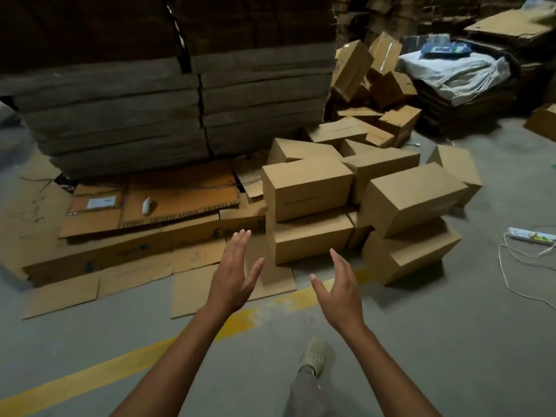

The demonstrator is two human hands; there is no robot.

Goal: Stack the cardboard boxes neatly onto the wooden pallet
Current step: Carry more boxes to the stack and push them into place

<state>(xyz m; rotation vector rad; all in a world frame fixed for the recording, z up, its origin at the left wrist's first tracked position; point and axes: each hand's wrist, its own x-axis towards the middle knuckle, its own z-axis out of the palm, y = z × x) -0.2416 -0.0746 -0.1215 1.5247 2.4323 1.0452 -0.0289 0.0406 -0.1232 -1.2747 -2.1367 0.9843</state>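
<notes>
Cardboard boxes [307, 188] lie in a loose heap on the grey concrete floor [451, 341], all of them closed, so their contents cannot be told. Nearest the person, one box sits squarely on a lower box [310, 239]; just to the right, a tilted box [412, 200] leans on another skewed one [409, 254]. More boxes tumble back toward the tall stack of flat cardboard sheets [120, 121] behind. Flattened cardboard [150, 212] covers the floor to the left, and no wooden pallet can be made out.

Both arms reach forward over a yellow floor line [90, 377]. The left hand [234, 275] is spread wide, fingers straight, palm turned inward, holding nothing. The right hand [340, 293] is likewise open, fingers slightly curled, palm facing the left, touching nothing. Both hover short of the nearest two boxes. A pale shoe [316, 355] shows below. A white power strip [529, 236] with its cord lies at the right.
</notes>
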